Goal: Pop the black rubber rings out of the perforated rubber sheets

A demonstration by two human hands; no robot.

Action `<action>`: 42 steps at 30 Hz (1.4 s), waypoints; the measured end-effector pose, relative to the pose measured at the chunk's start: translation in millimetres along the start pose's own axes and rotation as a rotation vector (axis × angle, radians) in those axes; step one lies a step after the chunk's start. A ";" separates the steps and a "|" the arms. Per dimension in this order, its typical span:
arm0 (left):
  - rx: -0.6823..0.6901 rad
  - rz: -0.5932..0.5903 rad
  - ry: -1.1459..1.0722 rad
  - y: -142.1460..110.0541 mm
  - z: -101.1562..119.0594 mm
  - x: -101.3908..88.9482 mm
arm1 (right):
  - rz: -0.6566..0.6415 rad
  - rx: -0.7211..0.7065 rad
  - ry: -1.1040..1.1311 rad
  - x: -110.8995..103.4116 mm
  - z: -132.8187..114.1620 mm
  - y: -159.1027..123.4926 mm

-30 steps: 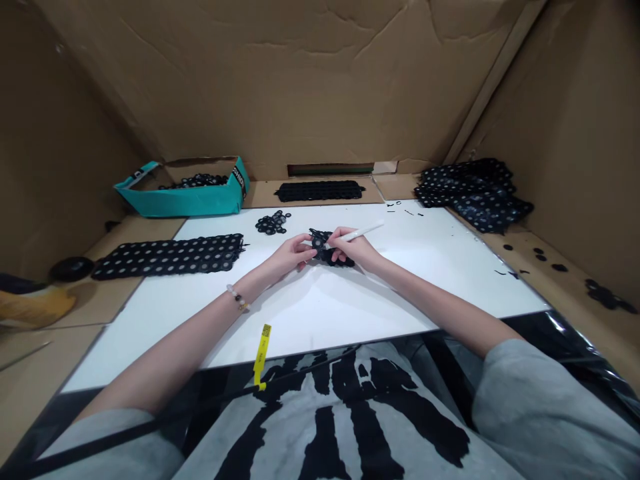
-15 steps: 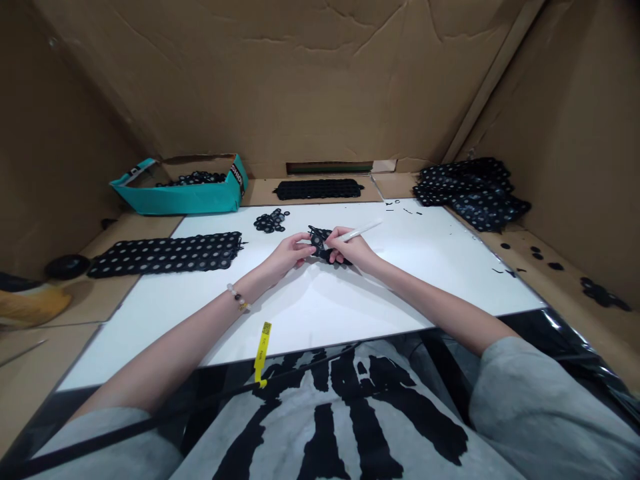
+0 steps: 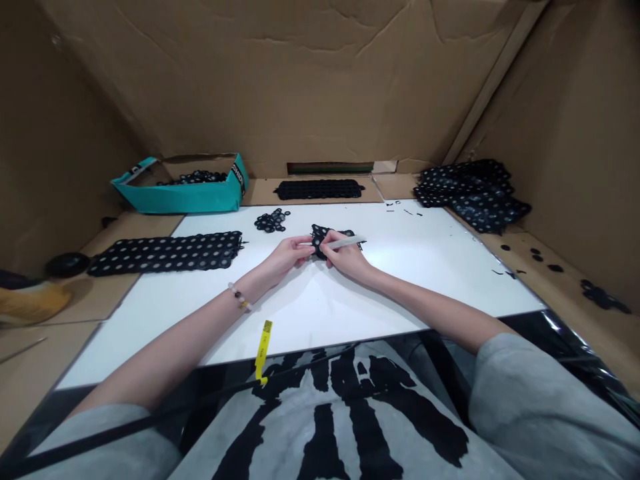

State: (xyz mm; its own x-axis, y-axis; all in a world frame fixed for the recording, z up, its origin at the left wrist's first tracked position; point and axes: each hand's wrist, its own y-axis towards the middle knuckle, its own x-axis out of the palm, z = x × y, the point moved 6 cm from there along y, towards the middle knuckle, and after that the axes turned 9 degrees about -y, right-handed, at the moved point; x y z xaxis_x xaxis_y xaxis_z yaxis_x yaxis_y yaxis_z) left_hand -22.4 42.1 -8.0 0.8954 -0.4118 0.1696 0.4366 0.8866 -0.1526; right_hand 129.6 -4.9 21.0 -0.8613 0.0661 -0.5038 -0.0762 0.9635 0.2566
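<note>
The right hand (image 3: 346, 259) grips a white marker (image 3: 345, 243), which now lies lower and flatter than a second ago, its shaft across the black perforated scrap (image 3: 324, 240); the left hand (image 3: 289, 259) pinches the scrap's edge between closed fingers; the scrap sits mid-table on the white board (image 3: 400, 280), with a pile of black rings (image 3: 273, 220) at its ten o'clock.

Gap between left hand (image 3: 287, 259) and black sheet (image 3: 165, 253)

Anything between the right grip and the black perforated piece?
Nothing visible. The right hand is on the black perforated piece, with a white pen held across it; the left hand holds its other edge.
</note>
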 end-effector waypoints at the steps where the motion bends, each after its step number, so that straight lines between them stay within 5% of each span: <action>1: 0.002 -0.005 0.000 0.2 1.0 0.1 | -0.014 0.015 0.015 0.5 2.7 1.8; 8: 0.052 -0.032 0.172 -0.8 4.7 8.2 | -0.054 0.182 0.265 -1.9 16.0 8.7; 13: 0.069 -0.061 0.335 -4.1 5.5 13.3 | -0.085 0.145 0.281 -3.9 7.8 7.6; 19: 0.052 -0.039 0.251 -3.0 7.5 10.0 | 0.084 0.094 0.187 -31.5 4.3 9.7; 25: 0.051 -0.085 0.223 1.3 1.6 7.3 | -0.039 0.169 0.250 -17.7 9.8 7.5; 42: 0.007 -0.101 0.121 -4.4 4.6 13.7 | 0.033 0.025 0.067 -3.7 7.6 4.1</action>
State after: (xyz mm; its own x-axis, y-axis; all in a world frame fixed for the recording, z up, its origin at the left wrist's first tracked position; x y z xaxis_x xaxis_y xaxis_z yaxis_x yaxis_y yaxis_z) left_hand -12.5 33.5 -0.5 0.8511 -0.5209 0.0654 0.5248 0.8406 -0.1343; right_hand 136.2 0.8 17.7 -0.8947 0.0813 -0.4392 -0.0353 0.9673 0.2510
